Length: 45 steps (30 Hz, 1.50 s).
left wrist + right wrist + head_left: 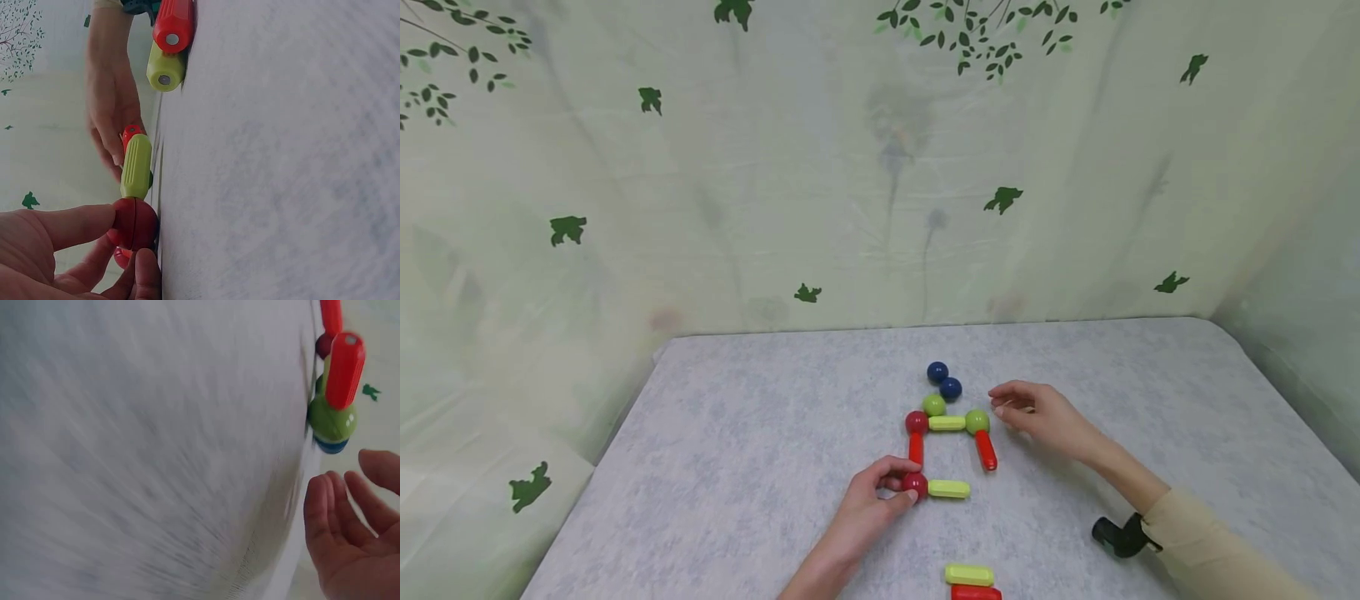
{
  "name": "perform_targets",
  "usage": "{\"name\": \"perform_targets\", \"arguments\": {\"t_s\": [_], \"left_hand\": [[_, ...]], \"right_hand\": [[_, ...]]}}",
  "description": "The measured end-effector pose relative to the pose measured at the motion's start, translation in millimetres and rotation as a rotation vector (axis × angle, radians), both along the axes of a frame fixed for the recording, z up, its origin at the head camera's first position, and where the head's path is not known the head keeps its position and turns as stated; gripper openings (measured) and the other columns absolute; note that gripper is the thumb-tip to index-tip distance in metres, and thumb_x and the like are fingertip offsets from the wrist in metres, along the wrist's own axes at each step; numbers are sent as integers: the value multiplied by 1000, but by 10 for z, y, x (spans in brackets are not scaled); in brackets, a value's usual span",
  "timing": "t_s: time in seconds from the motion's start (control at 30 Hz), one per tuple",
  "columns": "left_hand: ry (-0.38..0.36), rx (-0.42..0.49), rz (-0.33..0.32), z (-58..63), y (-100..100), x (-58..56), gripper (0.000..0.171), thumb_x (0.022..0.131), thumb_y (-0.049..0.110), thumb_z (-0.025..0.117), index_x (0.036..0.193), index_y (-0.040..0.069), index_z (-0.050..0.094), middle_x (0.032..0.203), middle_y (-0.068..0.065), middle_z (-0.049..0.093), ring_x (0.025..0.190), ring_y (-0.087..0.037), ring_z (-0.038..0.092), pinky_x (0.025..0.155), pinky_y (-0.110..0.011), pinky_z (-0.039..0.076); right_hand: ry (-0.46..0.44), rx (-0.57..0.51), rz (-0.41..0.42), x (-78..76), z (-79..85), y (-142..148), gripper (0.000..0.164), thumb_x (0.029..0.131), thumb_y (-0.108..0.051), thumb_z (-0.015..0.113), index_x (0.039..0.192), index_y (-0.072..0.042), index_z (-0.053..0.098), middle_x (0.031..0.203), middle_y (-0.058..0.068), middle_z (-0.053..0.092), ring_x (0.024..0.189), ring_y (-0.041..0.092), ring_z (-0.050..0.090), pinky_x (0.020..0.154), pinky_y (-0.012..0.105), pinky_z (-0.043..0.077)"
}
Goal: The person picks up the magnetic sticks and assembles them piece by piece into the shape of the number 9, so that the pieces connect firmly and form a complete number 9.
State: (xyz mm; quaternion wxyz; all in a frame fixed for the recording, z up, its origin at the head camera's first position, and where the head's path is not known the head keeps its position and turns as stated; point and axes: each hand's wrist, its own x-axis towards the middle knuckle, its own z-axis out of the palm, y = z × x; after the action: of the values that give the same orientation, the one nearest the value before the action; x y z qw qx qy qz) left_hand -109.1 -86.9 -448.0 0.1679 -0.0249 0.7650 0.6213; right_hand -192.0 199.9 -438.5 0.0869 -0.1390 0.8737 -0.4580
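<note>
My left hand [874, 498] pinches the near red ball [915, 484] between thumb and fingers. From that ball a yellow-green rod [949, 489] points right, and a red rod [916, 448] runs away to the far red ball [917, 422]. Another yellow-green rod [947, 423] links the far red ball to a green ball [977, 422]. A second red rod [987, 451] slants from the green ball toward me, its near end free. Just right of the green ball is my right hand [1037, 410], holding nothing, fingers loosely bent and apart from it.
A loose green ball [934, 405] and two dark blue balls [943, 380] lie beyond the frame of rods. Near the front edge lie a spare yellow-green rod [969, 575] and a spare red rod [976, 592]. A leaf-patterned curtain [850, 167] hangs behind the table [737, 433].
</note>
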Motion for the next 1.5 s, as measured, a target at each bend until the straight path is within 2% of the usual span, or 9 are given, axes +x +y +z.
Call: {"name": "perform_targets", "arguments": {"t_s": [0.13,0.37,0.57,0.8,0.97,1.1,1.33,1.5], "left_hand": [[7,-6,1,-2,-4,2,32,85,3,70,116,10,67,100,-5,59,93,-20,51,73,-32,43],[-11,-5,-3,11,-1,-1,32,85,2,70,116,11,67,102,-5,59,94,-21,50,74,-32,43],[-10,6,-4,-5,5,-11,32,85,2,70,116,10,67,102,-5,59,94,-20,49,73,-32,43],[-7,1,-9,-14,15,-12,32,85,2,70,116,11,67,102,-4,59,94,-20,50,74,-32,43],[-9,0,-7,-2,6,-20,32,85,2,70,116,10,67,101,-5,59,94,-20,50,73,-32,43],[-8,-5,-6,12,4,-20,31,85,2,70,116,10,67,101,-5,59,93,-20,49,72,-31,43],[-9,-19,3,22,18,-9,33,85,1,70,116,11,67,101,-5,59,94,-21,49,73,-32,43],[-11,-18,1,22,17,-5,33,85,1,70,116,11,67,101,-5,58,94,-21,49,73,-32,43]], "right_hand": [[49,39,66,-199,-22,-62,32,97,-11,61,128,-5,62,122,9,65,106,26,61,84,39,52],[8,68,126,-438,-2,-231,36,96,-16,63,132,-8,61,128,9,62,112,29,59,88,42,52],[-14,82,118,-536,15,-367,43,92,-25,70,130,-7,62,127,10,62,108,27,60,87,40,52],[3,112,91,-567,-19,-411,36,90,-24,73,122,-8,66,116,7,65,98,23,58,85,38,50],[-15,83,47,-538,-17,-353,35,90,-24,73,120,-8,67,112,6,65,98,24,59,78,35,53],[-16,42,9,-459,8,-263,37,89,-24,74,121,-8,65,112,6,65,97,24,61,71,33,54],[33,14,-9,-210,74,-150,37,89,-23,74,122,-10,65,108,3,66,94,21,61,74,32,53],[34,-5,-10,11,126,-88,35,89,-21,73,122,-9,65,107,2,65,92,20,60,77,31,53]]}}
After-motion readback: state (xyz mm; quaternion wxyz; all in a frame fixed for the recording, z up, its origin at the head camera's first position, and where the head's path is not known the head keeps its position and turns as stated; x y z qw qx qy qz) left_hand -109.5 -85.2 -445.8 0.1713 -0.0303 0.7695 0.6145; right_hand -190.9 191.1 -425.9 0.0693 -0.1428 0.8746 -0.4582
